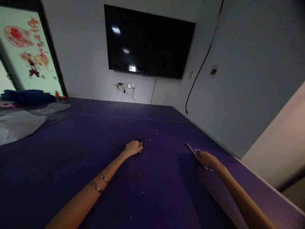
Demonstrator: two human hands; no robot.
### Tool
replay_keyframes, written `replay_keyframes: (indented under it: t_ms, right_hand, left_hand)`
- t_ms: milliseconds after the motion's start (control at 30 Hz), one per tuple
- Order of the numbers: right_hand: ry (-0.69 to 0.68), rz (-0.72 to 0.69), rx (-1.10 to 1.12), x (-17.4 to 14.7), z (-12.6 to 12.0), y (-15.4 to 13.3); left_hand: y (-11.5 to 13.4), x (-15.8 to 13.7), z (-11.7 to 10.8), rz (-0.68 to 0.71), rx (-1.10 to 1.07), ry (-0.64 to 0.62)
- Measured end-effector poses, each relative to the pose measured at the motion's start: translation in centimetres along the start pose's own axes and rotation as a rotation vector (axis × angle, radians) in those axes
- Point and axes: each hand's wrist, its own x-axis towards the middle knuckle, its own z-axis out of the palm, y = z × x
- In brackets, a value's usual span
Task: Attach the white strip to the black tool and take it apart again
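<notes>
My left hand (133,148) is closed around a small, thin, dark phone-like object (141,140), held upright at the surface with its narrow edge towards me. Two bracelets circle that wrist. Farther right, my right hand (206,159) grips a slim phone-like slab (191,149) with a pale edge, seen nearly edge-on and slanting down to the right. A small clear piece (197,149) shows beside its fingers; I cannot tell what it is. Both hands are low over the dark purple surface (157,178), well apart from each other.
Small white specks are scattered over the purple surface. At the left lie a white plastic bag (19,125), clear film (53,108) and folded blue cloth (28,97). A television (150,41) hangs on the back wall above sockets (129,86). A black cable (202,62) dangles at the right.
</notes>
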Motion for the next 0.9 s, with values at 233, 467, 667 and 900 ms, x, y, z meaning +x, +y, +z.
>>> replay_keyframes:
  t_ms: [233, 467, 667, 900]
  right_hand:
    - [0.145, -0.079, 0.025, -1.5, 0.5, -6.9]
    - [0.234, -0.246, 0.069, -2.5, 1.2, -19.0]
    - [0.224, -0.253, 0.125, -1.7, 1.6, -24.6]
    - [0.215, -0.229, 0.165, -1.0, 2.0, -25.8]
  left_hand:
    - [-0.1, 0.1, 0.1, 0.018, 0.006, -0.004]
    - [-0.2, -0.5, 0.3, 0.027, 0.009, 0.034]
    - [-0.2, -0.9, 0.7, 0.02, 0.017, 0.097]
    - [-0.5, -0.8, 1.2, 0.035, 0.018, 0.136]
